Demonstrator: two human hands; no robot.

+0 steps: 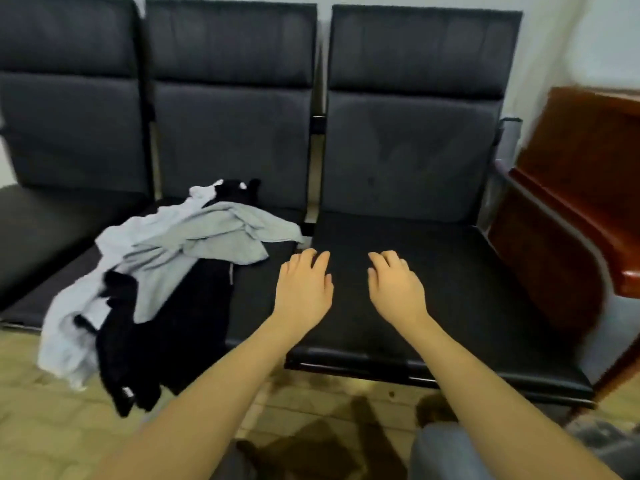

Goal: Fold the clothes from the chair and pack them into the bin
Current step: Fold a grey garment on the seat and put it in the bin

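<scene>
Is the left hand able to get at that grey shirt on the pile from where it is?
Probably yes. The left hand is open over the seat, holding nothing, and the grey shirt lies just to its left on top of the pile with nothing between them.

My left hand (304,285) and right hand (394,289) extend forward side by side, palms down, fingers relaxed, holding nothing.

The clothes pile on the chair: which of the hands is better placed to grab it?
Probably the left hand: it hovers open right beside the clothes pile. The right hand, also open, is farther away, over the bare seat.
</scene>
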